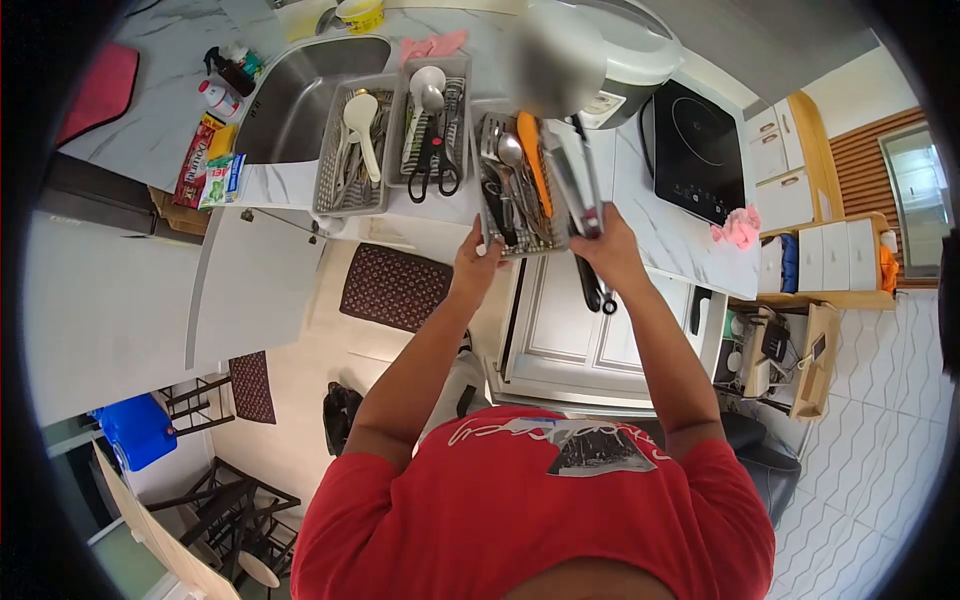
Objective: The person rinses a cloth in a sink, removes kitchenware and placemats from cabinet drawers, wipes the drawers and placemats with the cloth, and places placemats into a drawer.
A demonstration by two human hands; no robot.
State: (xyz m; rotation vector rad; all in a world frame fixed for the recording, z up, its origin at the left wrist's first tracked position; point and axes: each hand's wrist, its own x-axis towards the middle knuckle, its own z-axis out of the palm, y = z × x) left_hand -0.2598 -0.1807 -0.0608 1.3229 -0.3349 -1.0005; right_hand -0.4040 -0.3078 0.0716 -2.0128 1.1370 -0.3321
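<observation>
My left hand (pixel 479 262) grips the near left corner of a grey utensil basket (pixel 535 247) at the counter's front edge. Inside lie an orange-handled utensil (pixel 534 160), a metal spoon (pixel 510 150), a slotted turner (pixel 491 135) and several black handles. My right hand (pixel 608 248) is closed round a bundle of long-handled kitchen utensils (pixel 590 175), beside the basket's right side. One large round grey head (pixel 560 65) is raised toward the camera and blurred, so its exact kind is unclear. Black handle ends (pixel 588 285) stick out below my palm.
Two more grey baskets stand left: one with a white rice paddle (pixel 361 118), the other with black-handled scissors (pixel 435 165). Further left is the sink (pixel 300 105). A rice cooker (pixel 640 60) and an induction cooktop (pixel 697 140) sit right. Below is an open drawer (pixel 585 375).
</observation>
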